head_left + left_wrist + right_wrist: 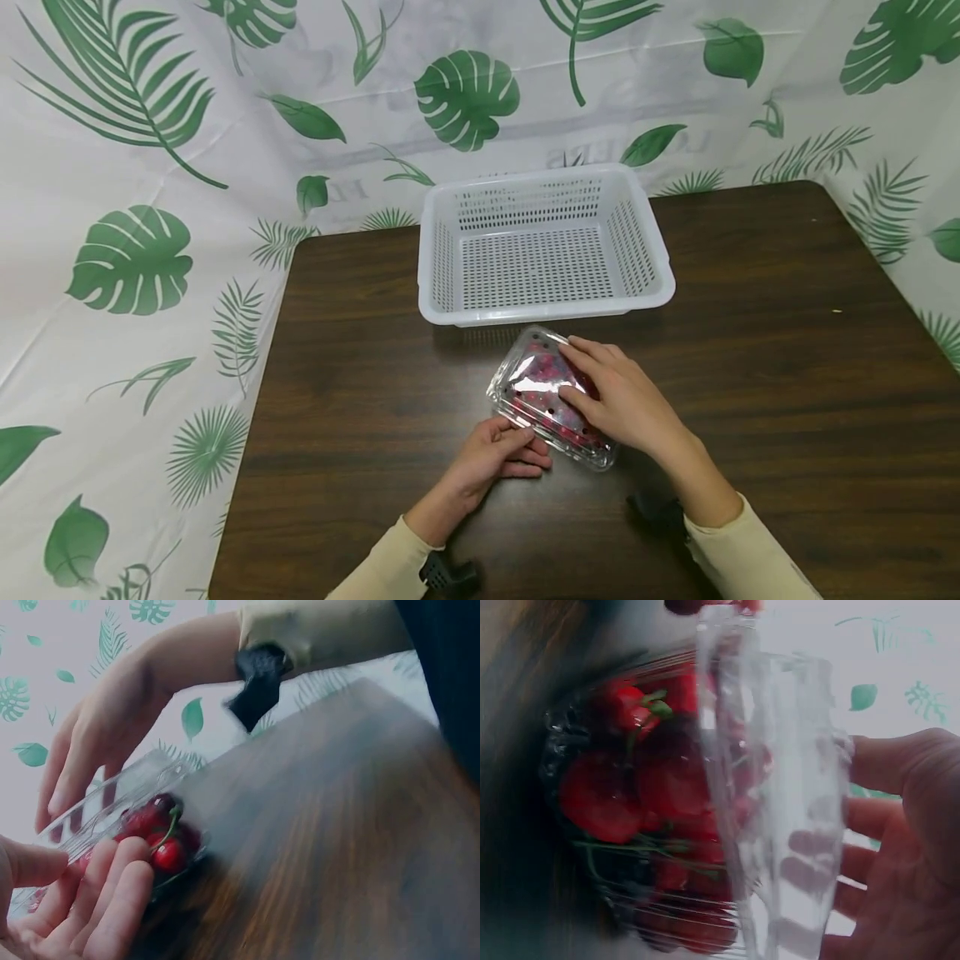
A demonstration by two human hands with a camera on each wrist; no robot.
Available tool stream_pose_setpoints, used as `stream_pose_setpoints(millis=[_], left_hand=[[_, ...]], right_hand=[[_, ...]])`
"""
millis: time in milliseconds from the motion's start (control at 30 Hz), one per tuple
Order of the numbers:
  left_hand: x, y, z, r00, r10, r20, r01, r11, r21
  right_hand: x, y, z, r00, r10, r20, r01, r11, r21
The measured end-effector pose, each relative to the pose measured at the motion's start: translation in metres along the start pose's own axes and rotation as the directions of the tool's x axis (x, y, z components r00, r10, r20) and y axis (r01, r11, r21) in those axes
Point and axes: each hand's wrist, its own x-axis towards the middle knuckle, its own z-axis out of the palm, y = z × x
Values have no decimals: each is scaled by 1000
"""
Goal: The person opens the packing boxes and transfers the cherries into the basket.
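A clear plastic clamshell box (536, 379) of red cherries (169, 855) sits on the table with its lid down over the fruit. Green stems show among the cherries (604, 795) in the right wrist view. My left hand (498, 460) pinches the near rim of the box between thumb and fingers. From the right, my right hand (626, 400) rests on the lid (806, 787), with extended fingers and thumb touching the top. In the left wrist view, the right hand (101, 739) reaches over the box from beyond it.
A white perforated plastic basket (546, 315) stands behind the box at the back of the dark wooden table (352, 375). A leaf-patterned cloth (300, 167) hangs behind and beside the table. Black wrist devices (448, 575) are worn near the sleeves.
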Motion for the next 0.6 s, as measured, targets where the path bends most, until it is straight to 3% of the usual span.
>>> stream_pose_setpoints(millis=[300,600], left_hand=[[-1,-6,9,998,-5,-63,-2,994,-113],[-2,-4,1,998,-11,-63,5,996,-90]], right_hand=[[13,5,6,995,-98,-14,97,995,-8],[10,6,8,991,-116,-71,114,993,-26]])
